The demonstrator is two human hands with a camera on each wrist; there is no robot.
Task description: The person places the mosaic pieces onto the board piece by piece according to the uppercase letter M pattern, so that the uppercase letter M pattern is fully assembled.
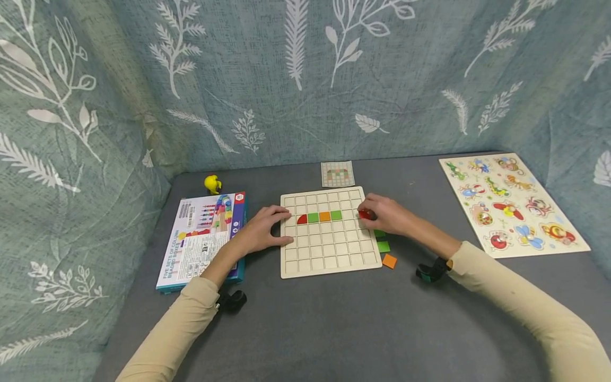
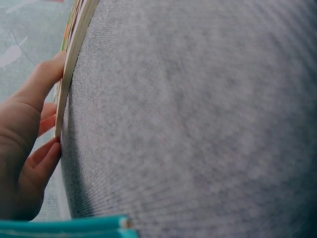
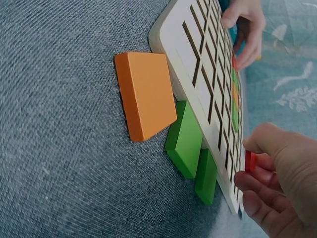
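A pale wooden grid board lies on the table. One row holds a red quarter-round piece, a green square, an orange square and another green square. My left hand touches the board's left edge, thumb and fingers spread apart. At the right edge, my right hand pinches a red piece over the board; the fingers hide much of its shape. Beside that edge lie a loose orange square and two loose green pieces, the nearer one and the farther one.
Behind the board lies a pattern card. A beaded-blocks box is on the left, with a small yellow toy behind it. To the right is a wooden insect puzzle board. A patterned curtain hangs behind the table.
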